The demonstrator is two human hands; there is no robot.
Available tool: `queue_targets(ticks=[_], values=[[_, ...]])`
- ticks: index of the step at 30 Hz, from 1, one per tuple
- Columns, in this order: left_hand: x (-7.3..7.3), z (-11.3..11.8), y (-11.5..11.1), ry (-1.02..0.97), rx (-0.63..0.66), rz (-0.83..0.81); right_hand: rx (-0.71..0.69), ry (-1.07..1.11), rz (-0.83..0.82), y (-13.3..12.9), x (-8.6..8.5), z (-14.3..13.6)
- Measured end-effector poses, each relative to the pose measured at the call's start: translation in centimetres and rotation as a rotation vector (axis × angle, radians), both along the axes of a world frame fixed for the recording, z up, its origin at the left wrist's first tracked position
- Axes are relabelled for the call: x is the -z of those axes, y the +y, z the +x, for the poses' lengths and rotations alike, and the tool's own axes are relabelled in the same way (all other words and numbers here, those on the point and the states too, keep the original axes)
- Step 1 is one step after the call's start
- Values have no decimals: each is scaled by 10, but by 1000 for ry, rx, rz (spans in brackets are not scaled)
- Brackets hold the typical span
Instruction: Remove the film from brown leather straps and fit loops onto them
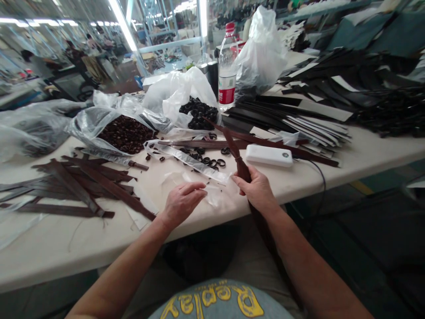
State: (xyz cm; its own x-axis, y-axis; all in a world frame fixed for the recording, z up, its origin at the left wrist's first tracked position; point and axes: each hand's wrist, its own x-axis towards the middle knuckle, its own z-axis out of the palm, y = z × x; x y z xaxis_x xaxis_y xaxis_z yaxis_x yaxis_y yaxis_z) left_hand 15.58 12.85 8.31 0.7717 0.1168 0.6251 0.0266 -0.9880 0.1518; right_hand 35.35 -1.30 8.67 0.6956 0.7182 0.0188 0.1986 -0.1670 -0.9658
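Note:
My right hand is closed around a dark brown strap, likely leather. The strap's narrow end points up and away over the table, and its long tail hangs past the table edge beside my lap. A thin band circles the strap just above my fingers. My left hand is over the near part of the table, left of the strap, its fingers loosely bent and nothing visible in them. Crumpled clear plastic lies beside its fingertips. Several small black loops are scattered beyond the hands.
Brown strips are piled at left. Open plastic bags hold small brown pieces and black loops. A white power bank with a cable, a bottle and stacked black strips stand or lie at right.

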Motion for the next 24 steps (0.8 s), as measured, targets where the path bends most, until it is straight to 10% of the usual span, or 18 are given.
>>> queue_targets(ticks=[6, 16, 24], values=[[1, -4, -8, -26, -45, -16, 337, -614, -171, -16, 1, 15], [4, -12, -23, -58, -25, -106, -243, 559, 97, -26, -12, -56], [5, -23, -33, -154, -55, -59, -301, 834, 163, -12, 11, -79]])
